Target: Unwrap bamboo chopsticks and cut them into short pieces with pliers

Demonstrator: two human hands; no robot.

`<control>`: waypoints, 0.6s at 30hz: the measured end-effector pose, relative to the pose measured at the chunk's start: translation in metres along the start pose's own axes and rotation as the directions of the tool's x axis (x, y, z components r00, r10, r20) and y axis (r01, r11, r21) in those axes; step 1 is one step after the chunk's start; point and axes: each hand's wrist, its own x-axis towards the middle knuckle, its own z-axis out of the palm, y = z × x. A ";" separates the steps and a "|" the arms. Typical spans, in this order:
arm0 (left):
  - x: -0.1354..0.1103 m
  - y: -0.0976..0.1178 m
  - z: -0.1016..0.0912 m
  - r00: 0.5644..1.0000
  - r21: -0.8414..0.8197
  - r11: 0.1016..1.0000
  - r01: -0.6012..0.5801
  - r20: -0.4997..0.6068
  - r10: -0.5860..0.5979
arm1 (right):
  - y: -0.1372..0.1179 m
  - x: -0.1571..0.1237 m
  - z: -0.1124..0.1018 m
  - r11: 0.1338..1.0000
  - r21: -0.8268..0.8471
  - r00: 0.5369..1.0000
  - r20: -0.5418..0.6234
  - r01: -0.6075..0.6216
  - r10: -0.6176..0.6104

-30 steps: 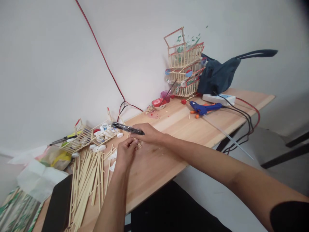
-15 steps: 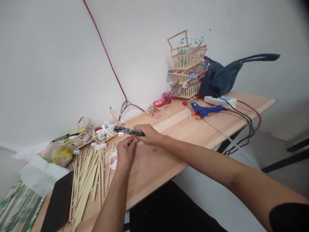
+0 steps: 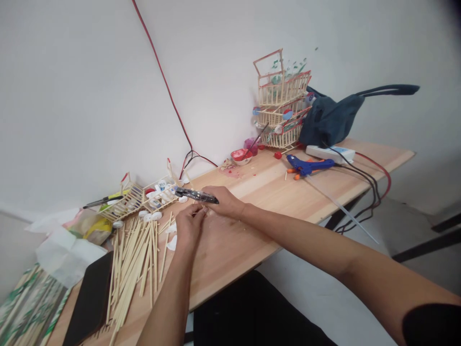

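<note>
My right hand (image 3: 226, 201) is closed around a long black tool (image 3: 197, 194) with a glossy, speckled body. Its tip points left; its exact kind is unclear. Just below it, my left hand (image 3: 189, 222) is held low over the wooden table (image 3: 230, 254), thumb and fingers pinched together. Whatever sits in that pinch is small and mostly hidden by the fingers. Left of my left hand lies a spread of thin wooden sticks (image 3: 135, 264). Behind them, small stick-built baskets (image 3: 131, 199) hold white bottle caps (image 3: 162, 190) and pens.
A blue glue gun (image 3: 309, 166) lies on the right, cabled to a white power strip (image 3: 331, 153). Stacked stick baskets (image 3: 283, 105), a dark blue bag (image 3: 329, 117) and a bowl of red paint (image 3: 241, 154) stand behind. A black phone-like slab (image 3: 88, 302) lies front left.
The view has shifted slightly, so the scene sits a little lower and to the right. Both hands stay close together, with the black tool still in my right hand.
</note>
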 end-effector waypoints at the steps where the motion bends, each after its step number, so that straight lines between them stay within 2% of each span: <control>1: 0.000 0.000 0.000 1.000 0.003 1.000 0.004 -0.007 -0.004 | 0.000 0.000 0.000 1.000 -0.003 1.000 0.000 0.009 -0.009; 5: -0.001 0.001 0.000 0.998 0.024 0.999 0.031 -0.063 -0.029 | -0.001 0.000 -0.002 0.993 -0.041 0.994 0.015 0.110 -0.109; 7: -0.001 0.001 0.000 0.997 0.023 0.999 0.042 -0.068 -0.040 | -0.001 0.000 -0.002 0.990 -0.074 0.992 0.031 0.123 -0.121; 14: -0.001 0.007 0.000 0.998 -0.030 0.999 0.046 -0.029 -0.047 | 0.001 0.002 0.001 0.997 -0.077 1.000 0.017 0.025 -0.024; 18: -0.001 0.007 -0.002 0.999 -0.067 0.997 0.040 0.034 -0.038 | -0.002 0.001 0.002 0.997 0.036 0.997 -0.006 -0.074 0.075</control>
